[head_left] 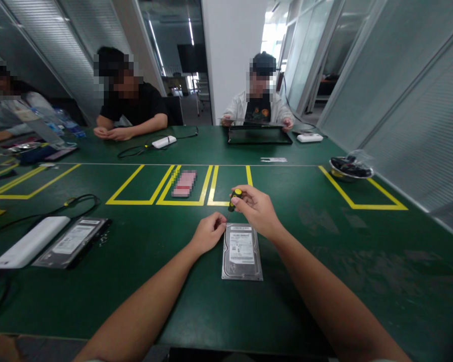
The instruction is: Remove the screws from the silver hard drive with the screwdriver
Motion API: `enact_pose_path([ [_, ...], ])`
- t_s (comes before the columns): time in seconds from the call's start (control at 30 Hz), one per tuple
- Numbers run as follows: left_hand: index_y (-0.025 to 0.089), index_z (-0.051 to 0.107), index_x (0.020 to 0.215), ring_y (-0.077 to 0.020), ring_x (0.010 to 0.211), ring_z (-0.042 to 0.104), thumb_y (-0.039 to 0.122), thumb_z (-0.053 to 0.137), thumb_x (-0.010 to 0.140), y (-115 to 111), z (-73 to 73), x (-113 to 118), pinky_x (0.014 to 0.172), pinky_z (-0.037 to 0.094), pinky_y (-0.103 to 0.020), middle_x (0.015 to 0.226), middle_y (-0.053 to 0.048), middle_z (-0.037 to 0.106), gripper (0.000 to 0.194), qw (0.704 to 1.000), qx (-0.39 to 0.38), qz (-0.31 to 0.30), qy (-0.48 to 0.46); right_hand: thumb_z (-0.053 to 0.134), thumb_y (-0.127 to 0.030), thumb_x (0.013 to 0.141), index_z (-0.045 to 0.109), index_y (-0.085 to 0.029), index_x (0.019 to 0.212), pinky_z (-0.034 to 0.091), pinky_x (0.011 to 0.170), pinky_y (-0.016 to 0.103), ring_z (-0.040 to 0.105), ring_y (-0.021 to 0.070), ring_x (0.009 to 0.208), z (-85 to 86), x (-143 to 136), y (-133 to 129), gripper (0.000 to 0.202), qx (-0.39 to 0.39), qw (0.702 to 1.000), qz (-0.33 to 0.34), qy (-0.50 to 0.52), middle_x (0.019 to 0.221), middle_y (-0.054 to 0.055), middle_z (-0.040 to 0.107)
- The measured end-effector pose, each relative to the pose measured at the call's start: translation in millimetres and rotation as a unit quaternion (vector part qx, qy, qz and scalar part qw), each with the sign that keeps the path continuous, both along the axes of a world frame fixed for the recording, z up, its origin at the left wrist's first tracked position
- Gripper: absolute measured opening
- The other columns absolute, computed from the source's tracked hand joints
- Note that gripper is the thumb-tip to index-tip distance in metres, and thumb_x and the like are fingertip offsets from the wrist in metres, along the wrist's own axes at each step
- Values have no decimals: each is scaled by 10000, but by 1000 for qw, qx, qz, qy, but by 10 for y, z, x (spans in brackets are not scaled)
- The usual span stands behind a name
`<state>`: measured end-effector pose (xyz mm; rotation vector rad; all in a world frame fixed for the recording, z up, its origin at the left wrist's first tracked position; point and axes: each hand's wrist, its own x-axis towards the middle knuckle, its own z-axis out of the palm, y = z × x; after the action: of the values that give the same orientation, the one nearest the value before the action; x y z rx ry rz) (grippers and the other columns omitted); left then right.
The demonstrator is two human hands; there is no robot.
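A silver hard drive (242,269) with a white label lies flat on the green table in front of me. In my right hand (258,208) is a small screwdriver (237,194) with a yellow and black handle. It is held nearly upright, its thin shaft pointing down at the drive's far left corner. My left hand (209,234) is at that same corner, thumb and fingers pinched together close to the screwdriver's tip. What sits between those fingertips, if anything, is too small to make out.
To the left lie a second hard drive (73,241), small screws (104,238) and a white power bank (32,241) with a black cable. Yellow tape outlines and a pink phone (184,183) are ahead. A bowl (351,168) stands far right. Across sit several people, one holding a black frame (259,136).
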<state>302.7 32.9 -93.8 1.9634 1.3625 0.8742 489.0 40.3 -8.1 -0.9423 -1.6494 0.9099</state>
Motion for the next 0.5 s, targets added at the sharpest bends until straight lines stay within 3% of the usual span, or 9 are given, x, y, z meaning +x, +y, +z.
enact_pose_path([
  [0.5, 176, 600, 885, -140, 692, 574, 238, 529, 855, 2, 12, 5, 632, 424, -247, 790, -2, 642, 98, 1000, -10, -3, -9, 643, -358, 842, 619, -182, 1041, 543, 629, 254, 633, 109, 680, -51, -44, 28, 267, -24, 999, 1, 40, 856, 13, 651],
])
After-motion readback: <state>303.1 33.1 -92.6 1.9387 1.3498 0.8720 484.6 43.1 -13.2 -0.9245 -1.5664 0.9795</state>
